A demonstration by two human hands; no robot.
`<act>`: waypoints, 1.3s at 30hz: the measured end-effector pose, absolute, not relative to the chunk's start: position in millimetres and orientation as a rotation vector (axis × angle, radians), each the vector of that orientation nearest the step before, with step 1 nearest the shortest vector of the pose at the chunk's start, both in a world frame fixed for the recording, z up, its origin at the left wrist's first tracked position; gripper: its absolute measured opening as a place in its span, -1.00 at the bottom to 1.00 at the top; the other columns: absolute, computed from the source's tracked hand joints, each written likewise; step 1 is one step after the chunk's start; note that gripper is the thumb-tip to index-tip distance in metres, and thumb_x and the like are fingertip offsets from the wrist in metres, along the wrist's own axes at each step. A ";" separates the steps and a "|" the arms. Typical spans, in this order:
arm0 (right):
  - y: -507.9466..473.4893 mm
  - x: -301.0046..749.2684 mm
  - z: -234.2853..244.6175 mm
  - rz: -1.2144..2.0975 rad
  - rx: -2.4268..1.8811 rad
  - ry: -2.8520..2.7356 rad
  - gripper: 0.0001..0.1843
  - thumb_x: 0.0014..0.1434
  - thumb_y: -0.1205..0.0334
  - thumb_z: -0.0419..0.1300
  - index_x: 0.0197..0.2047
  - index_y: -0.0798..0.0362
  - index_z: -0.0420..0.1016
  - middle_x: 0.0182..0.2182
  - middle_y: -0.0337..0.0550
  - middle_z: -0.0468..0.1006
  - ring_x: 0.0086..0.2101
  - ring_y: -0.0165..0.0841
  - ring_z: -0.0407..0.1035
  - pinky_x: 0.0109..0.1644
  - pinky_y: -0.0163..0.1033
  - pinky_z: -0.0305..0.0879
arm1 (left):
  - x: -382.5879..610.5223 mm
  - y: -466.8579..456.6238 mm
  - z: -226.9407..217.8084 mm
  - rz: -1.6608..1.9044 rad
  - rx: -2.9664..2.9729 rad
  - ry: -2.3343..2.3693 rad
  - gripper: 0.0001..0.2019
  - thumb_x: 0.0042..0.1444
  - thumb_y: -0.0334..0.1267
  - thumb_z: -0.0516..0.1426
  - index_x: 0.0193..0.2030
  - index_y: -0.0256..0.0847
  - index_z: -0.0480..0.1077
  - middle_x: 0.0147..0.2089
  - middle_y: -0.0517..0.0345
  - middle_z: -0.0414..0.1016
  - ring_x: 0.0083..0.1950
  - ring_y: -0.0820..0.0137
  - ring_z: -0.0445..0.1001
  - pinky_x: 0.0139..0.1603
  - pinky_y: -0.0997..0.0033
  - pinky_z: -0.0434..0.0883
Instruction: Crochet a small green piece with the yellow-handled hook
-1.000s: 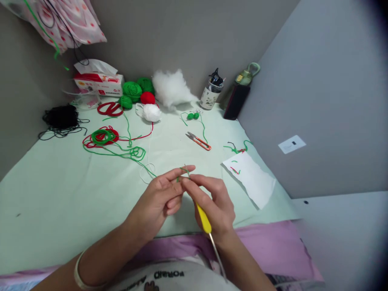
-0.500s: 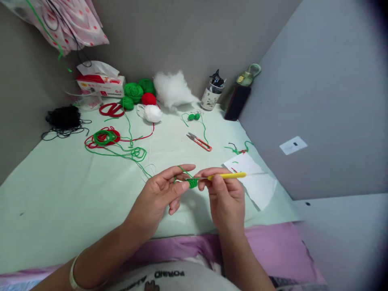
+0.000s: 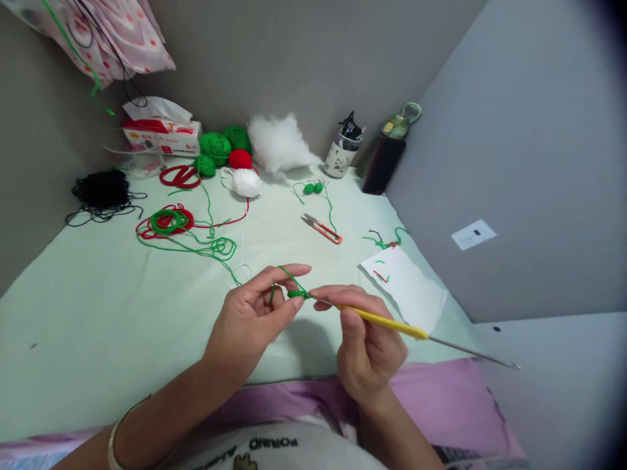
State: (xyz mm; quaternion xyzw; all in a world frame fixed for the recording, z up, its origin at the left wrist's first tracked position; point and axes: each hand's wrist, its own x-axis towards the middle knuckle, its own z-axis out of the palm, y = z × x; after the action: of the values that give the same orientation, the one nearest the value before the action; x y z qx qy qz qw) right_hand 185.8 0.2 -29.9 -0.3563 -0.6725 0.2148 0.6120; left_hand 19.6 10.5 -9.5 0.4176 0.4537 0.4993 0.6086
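Green crocheted piece (image 3: 296,294): held between the two hands, off the pale green tabletop (image 3: 122,313), at the left thumb tip. Left hand (image 3: 247,313): thumb and fingers closed on the piece, forefinger stretched out with the working yarn (image 3: 294,279) over it. Right hand (image 3: 371,341): closed round the yellow handle of the crochet hook (image 3: 386,320), thumb against the handle, near tip at the piece (whether a loop sits on that tip is too small to tell).

Risk 1, judged: dropped or split stitch. Cause: a hook tip that slips out or catches only part of the strand; the left fingers partly cover so small a piece.

Risk 2: uneven tension. Cause: the forefinger dipping gives slack; lifting it too far tightens the loop.

Risk 3: snagged feed. Beyond the left hand, to its left, loose green yarn (image 3: 169,222) lies in loops over red yarn (image 3: 189,219); a sharp pull could knot them or drag both.

Risk 4: the hook's bare far end juts out to the right of the right hand, above the purple cloth (image 3: 435,388); a wide swing might catch it.

Farther ahead of both hands: thread snips (image 3: 322,228), with a tail from the small green balls (image 3: 313,188) reaching their handle; lifting the snips carelessly could tug the balls along
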 end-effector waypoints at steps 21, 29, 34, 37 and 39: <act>9.5 181.9 -27.2 0.629 -0.910 -1.471 -0.77 0.47 0.29 0.17 -0.03 -0.10 0.69 -0.24 -0.16 0.71 -0.34 -0.34 0.55 -0.28 -0.19 0.55 | 24.6 15.6 -8.9 1.087 0.658 0.826 -0.64 0.08 -0.25 0.48 0.04 -0.08 0.69 -0.25 0.25 0.47 -0.56 0.70 0.14 -0.60 0.64 0.13; 3.8 191.4 -38.4 0.163 -0.886 -1.764 -0.56 0.38 0.45 0.23 0.21 -0.16 0.62 -0.08 -0.08 0.69 -0.10 -0.24 0.60 -0.12 -0.14 0.59 | 23.7 17.6 -15.3 0.958 0.472 0.712 -0.64 0.11 -0.24 0.46 0.05 -0.25 0.68 -0.52 0.41 0.18 -0.59 0.67 -0.10 -0.64 0.64 0.00; 9.9 186.8 -28.2 0.727 -0.845 -1.320 -0.77 0.45 0.31 0.20 -0.09 -0.10 0.71 -0.31 -0.19 0.66 -0.36 -0.36 0.50 -0.30 -0.21 0.49 | 22.3 19.4 -15.1 1.071 0.524 0.762 -0.74 0.07 -0.32 0.47 -0.07 -0.17 0.72 -0.34 0.29 0.41 -0.59 0.73 0.02 -0.64 0.66 0.07; 12.2 183.5 -28.3 0.829 -0.832 -1.319 -0.82 0.44 0.24 0.24 -0.11 -0.08 0.73 -0.24 -0.14 0.71 -0.30 -0.33 0.53 -0.26 -0.19 0.51 | 25.5 15.9 -13.8 1.083 0.647 0.803 -0.70 0.11 -0.25 0.46 0.00 -0.08 0.71 -0.36 0.30 0.45 -0.60 0.68 0.17 -0.60 0.61 0.18; 13.2 183.6 -29.9 0.837 -0.860 -1.304 -0.82 0.43 0.21 0.25 -0.11 -0.07 0.73 -0.23 -0.12 0.72 -0.30 -0.33 0.54 -0.24 -0.20 0.51 | 26.2 13.7 -12.8 1.066 0.691 0.809 -0.71 0.17 -0.21 0.42 0.04 -0.09 0.70 -0.48 0.35 0.37 -0.60 0.63 0.20 -0.58 0.58 0.21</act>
State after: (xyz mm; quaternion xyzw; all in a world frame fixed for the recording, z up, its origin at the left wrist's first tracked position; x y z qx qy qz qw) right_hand 183.6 13.2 -29.9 -0.3759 -0.5698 0.3659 0.6326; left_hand 26.2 13.7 -12.8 0.3139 0.3673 0.4839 0.7297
